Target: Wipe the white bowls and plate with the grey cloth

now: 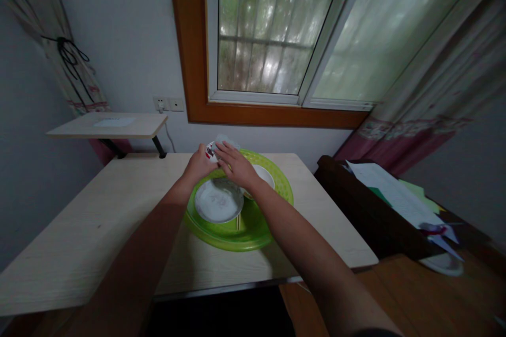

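My left hand (pixel 198 165) and my right hand (pixel 236 165) meet over the far rim of a round green tray (pixel 229 234) on a pale wooden table (pixel 98 221). Together they grip a small white packet with red print (pixel 211 150), held between the fingers of both hands. A white plate (pixel 218 200) lies in the tray under my wrists, and a white bowl (pixel 265 175) sits beside it, partly hidden by my right forearm. A pair of chopsticks (pixel 238 221) shows just below the plate.
A small wooden shelf (pixel 110 125) juts from the wall at back left, with a wall socket (pixel 169 103) nearby. A window (pixel 272 31) with curtains fills the back wall. To the right stands dark furniture with papers (pixel 395 195) on it.
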A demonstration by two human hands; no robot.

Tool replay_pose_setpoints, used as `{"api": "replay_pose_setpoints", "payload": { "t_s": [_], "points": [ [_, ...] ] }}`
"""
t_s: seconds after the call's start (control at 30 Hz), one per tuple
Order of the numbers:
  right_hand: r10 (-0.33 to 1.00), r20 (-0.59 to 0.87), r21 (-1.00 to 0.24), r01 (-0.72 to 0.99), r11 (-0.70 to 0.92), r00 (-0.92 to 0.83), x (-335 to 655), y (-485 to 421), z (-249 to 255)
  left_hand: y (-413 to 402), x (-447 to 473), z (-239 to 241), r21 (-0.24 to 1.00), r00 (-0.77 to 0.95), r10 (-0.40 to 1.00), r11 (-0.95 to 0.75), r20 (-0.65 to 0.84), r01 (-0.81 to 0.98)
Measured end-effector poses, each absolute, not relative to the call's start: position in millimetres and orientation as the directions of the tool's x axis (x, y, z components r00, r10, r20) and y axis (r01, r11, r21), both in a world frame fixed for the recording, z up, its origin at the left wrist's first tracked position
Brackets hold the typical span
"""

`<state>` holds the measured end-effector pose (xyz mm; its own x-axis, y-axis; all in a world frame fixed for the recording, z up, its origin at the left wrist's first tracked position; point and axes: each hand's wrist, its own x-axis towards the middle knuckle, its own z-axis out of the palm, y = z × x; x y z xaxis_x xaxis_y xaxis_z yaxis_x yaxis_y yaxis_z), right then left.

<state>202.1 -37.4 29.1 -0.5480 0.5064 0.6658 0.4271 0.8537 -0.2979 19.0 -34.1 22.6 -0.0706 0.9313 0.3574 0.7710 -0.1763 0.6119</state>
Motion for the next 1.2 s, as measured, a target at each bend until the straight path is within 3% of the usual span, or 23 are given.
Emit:
{"api": "replay_pose_setpoints", "payload": {
  "t_s": [0.17,0.43,0.73,0.9,1.03,1.2],
  "points": [
    [0.523,0.647,-0.313,0.433,0.845,-0.554,196.8,-40.1,28.2,-31.4,16.5,24.0,0.657,-0.128,0.926,-0.150,0.355,0.739],
    [0.702,0.549,-0.502,0.492,0.711,-0.453,207.0,-35.9,23.0,-30.7,17.3,31.3,0.754,-0.277,0.907,-0.064,0.317,0.653],
    [0.534,0.578,-0.292,0.455,0.841,-0.617,203.6,-42.2,26.6,-35.7,19.8,37.7,0.864,-0.320,0.924,-0.021,0.209,0.503],
    [0.475,0.578,-0.233,0.423,0.875,-0.664,200.0,-45.2,28.2,-35.5,19.4,36.0,0.838,-0.259,0.942,-0.041,0.214,0.543],
    [0.519,0.598,-0.309,0.422,0.853,-0.611,199.4,-42.8,28.1,-34.1,17.9,31.4,0.782,-0.193,0.947,-0.087,0.257,0.617],
    [0.665,0.598,-0.521,0.413,0.747,-0.447,207.2,-25.3,18.6,-33.8,19.5,26.2,0.697,-0.088,0.948,-0.160,0.306,0.699]
  ]
}}
